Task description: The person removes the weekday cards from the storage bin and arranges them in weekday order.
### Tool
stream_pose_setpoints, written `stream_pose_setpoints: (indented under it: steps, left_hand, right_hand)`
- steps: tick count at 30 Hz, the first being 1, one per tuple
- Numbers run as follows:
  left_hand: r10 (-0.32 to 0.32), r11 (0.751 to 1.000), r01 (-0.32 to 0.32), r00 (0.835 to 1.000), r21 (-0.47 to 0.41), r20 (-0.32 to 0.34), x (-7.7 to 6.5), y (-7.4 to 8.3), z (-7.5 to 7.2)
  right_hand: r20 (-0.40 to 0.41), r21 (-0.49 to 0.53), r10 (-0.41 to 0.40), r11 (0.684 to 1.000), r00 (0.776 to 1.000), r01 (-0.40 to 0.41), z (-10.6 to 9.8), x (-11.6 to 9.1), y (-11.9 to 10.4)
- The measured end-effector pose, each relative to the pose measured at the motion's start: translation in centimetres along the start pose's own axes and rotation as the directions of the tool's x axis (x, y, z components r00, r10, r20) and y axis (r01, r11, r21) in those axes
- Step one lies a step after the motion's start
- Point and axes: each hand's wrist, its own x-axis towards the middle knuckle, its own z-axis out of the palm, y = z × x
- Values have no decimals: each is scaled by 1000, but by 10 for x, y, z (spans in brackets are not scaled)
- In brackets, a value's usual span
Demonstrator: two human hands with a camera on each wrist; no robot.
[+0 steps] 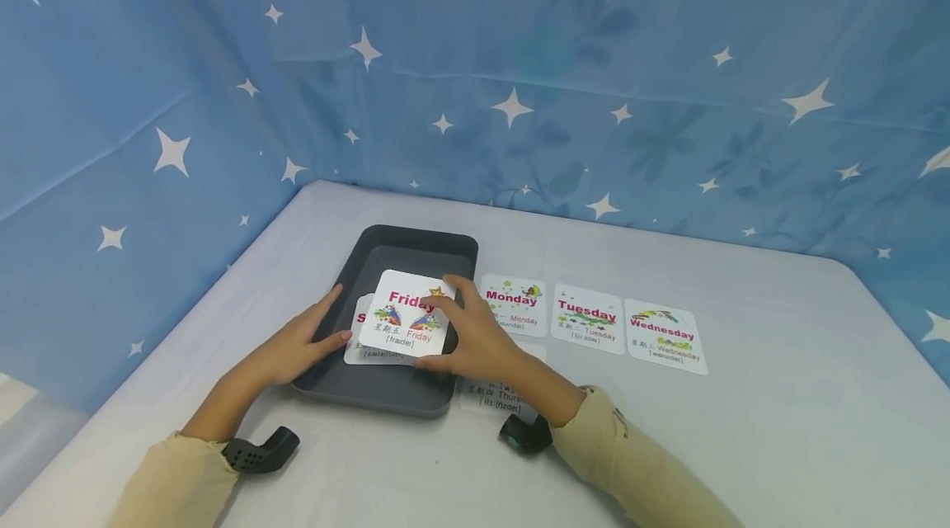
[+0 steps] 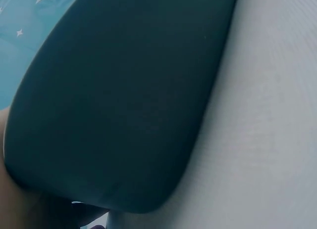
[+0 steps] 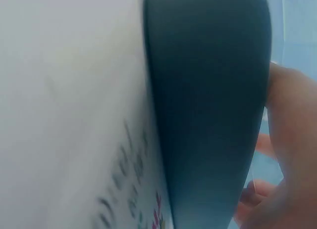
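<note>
My right hand (image 1: 482, 342) holds a square white Friday card (image 1: 404, 318) over the dark grey tray (image 1: 356, 392), its fingers on the card's right part and its thumb at the lower right corner. Partly hidden beneath that card is another white card (image 1: 355, 355), its word beginning with S. At the tray's left side my left hand (image 1: 297, 346) is spread, fingers by the rim and thumb reaching inward beside the lower card. The tray's outer wall (image 2: 124, 100) fills much of the left wrist view.
Right of the tray, a Monday card (image 1: 512, 305), a Tuesday card (image 1: 588, 319) and a Wednesday card (image 1: 665, 336) lie in a row on the white table (image 1: 779, 429). A Thursday card (image 1: 493, 396) lies nearer, partly under my right forearm. A blue star-patterned curtain (image 1: 631, 140) borders the table.
</note>
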Motion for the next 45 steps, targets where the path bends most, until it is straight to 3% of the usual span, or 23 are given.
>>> stream_pose_setpoints:
  steps: [7, 17, 24, 36, 45]
  left_hand:
    - [0, 1000, 0, 1000, -2, 8, 5, 3, 2]
    - [12, 1000, -11, 1000, -17, 21, 10, 4, 5]
    - [11, 1000, -11, 999, -11, 33, 10, 5, 5]
    - [3, 1000, -2, 1000, -22, 30, 2, 2, 1]
    - [-4, 999, 5, 1000, -32, 24, 0, 1, -3]
  right_hand:
    - [-18, 22, 6, 1000, 1000, -5, -1, -18, 0]
    - [-25, 148, 164, 976, 986, -159, -9, -40, 5]
    - [48, 243, 203, 947, 978, -209, -12, -53, 14]
    - [81, 150, 223, 961, 971, -233, -31, -85, 29]
    - [45, 35, 246, 968, 968, -247, -50, -113, 50]
